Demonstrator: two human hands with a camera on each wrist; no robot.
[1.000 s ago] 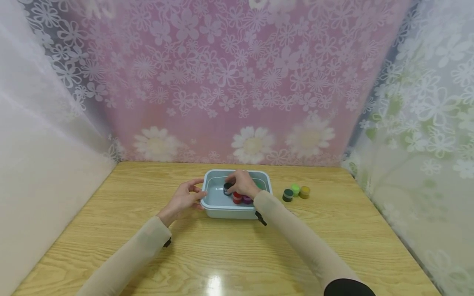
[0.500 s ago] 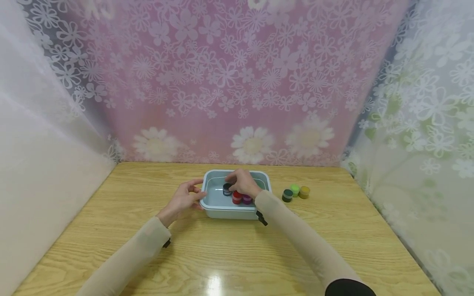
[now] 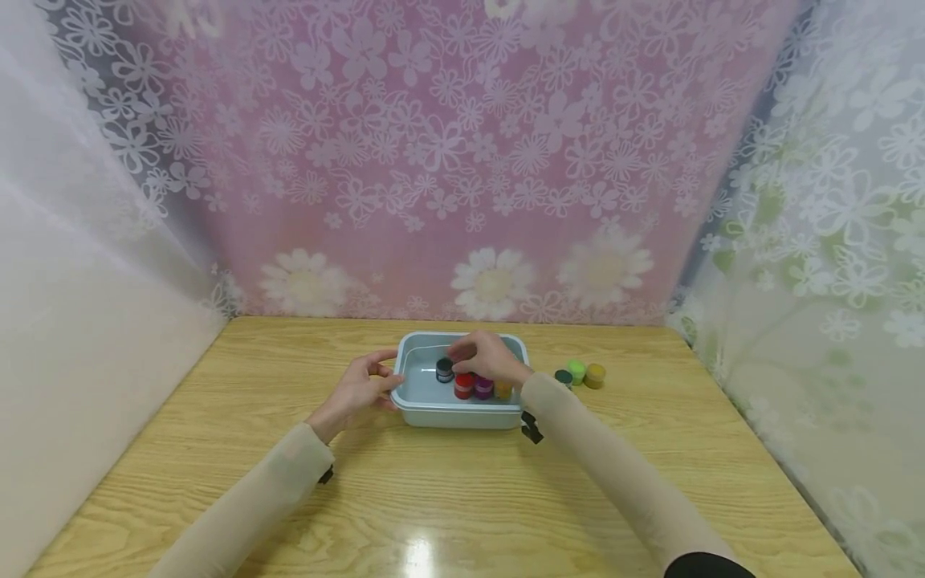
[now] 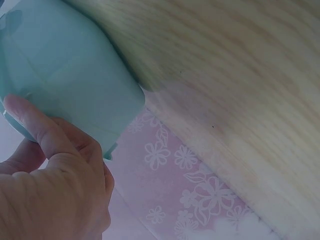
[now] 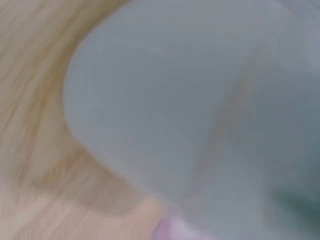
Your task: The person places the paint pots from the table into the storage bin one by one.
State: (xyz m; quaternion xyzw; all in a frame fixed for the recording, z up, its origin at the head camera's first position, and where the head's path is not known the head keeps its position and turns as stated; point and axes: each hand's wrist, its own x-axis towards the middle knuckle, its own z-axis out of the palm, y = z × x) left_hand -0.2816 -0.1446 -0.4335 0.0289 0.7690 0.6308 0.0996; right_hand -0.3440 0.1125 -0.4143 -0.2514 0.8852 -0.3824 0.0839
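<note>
Left hand (image 3: 356, 387) pinches the left rim of a pale-blue tub (image 3: 451, 417); whether the right hand (image 3: 489, 358), reaching inside, holds anything cannot be told. That hand overlaps an orange jar (image 3: 502, 392) beside a purple jar (image 3: 483, 388), a red jar (image 3: 463, 388) and, farther, a black jar (image 3: 444, 371). Outside, a sleeve (image 3: 607, 466) partly covers a dark-green jar (image 3: 564, 377).
</note>
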